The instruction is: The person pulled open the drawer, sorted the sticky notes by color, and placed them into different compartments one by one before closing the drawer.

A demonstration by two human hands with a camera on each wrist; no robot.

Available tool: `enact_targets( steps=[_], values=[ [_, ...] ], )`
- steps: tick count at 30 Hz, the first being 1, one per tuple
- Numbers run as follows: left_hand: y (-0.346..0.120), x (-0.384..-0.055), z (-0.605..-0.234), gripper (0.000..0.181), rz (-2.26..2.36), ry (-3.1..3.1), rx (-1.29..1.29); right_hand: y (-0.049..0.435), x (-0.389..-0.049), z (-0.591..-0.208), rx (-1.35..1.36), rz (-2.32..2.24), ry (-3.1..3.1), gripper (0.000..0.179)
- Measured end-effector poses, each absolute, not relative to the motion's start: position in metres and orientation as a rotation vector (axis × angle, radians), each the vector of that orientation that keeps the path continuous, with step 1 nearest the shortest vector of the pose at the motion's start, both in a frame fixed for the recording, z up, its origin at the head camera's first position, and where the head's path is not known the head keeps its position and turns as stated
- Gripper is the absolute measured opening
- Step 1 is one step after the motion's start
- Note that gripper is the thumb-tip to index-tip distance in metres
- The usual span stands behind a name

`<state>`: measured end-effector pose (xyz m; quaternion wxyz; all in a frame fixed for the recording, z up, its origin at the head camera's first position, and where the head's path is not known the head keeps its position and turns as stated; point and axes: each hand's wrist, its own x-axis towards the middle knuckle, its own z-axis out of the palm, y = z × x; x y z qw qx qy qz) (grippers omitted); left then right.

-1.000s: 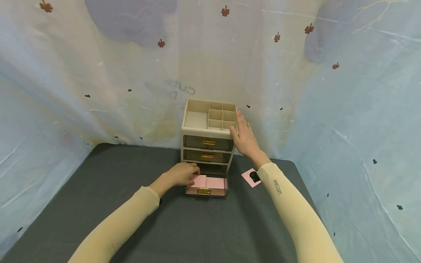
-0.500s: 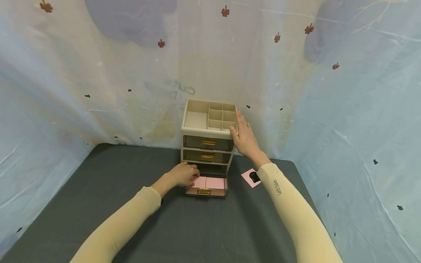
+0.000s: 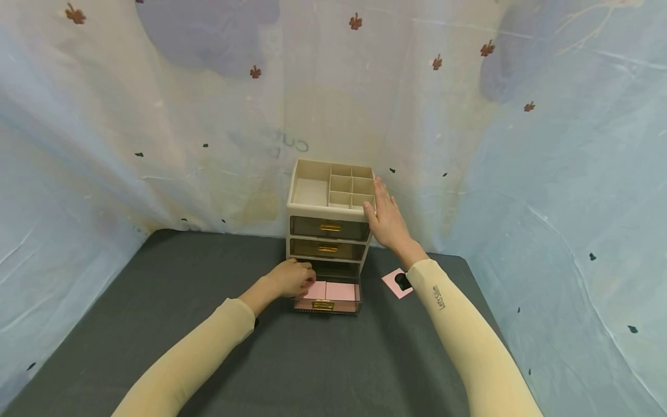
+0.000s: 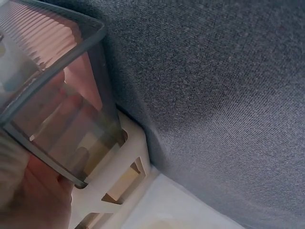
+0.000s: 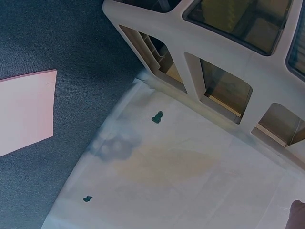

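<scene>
A cream desktop organizer stands at the back of the dark table, its clear bottom drawer pulled out. Two stacks of pink note paper lie side by side in that drawer. My left hand reaches over the drawer's left side, fingers curled down around the left pink note pad. Through the drawer wall, the left wrist view shows these fingers against the paper edges. Beside them is the right pink note pad. My right hand rests straight-fingered against the organizer's upper right side.
A pink paper square lies on the table right of the organizer, partly hidden behind a black object at my right wrist. Two upper drawers are closed. A patterned curtain hangs behind and beside the table.
The left note pad has sunk slightly until level with the right one, with my left hand staying on it. My right hand has not moved.
</scene>
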<state>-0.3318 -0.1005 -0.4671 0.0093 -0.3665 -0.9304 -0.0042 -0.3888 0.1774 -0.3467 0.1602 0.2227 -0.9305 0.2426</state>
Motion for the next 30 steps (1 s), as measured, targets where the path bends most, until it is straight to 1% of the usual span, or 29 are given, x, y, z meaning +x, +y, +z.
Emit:
enact_targets(
  steps=[6, 13, 18, 24, 30],
  values=[
    [-0.103, -0.327, -0.466, 0.015, -0.101, -2.791, -1.17, 0.178, -0.388, -0.347, 0.641, 0.684, -2.658, 0.07],
    [-0.111, -0.32, -0.458, 0.022, -0.148, -2.638, -1.059, 0.176, -0.385, -0.345, 0.606, 0.639, -2.652, 0.07],
    [-0.114, -0.313, -0.44, 0.021, -0.194, -2.452, -0.973, 0.177, -0.383, -0.345, 0.567, 0.606, -2.618, 0.072],
    [-0.121, -0.307, -0.414, 0.021, -0.279, -2.284, -0.872, 0.18, -0.379, -0.349, 0.556, 0.691, -2.548, 0.072],
    [-0.131, -0.307, -0.391, 0.031, -0.381, -2.113, -0.781, 0.187, -0.371, -0.361, 0.524, 0.86, -2.424, 0.068]
  ],
)
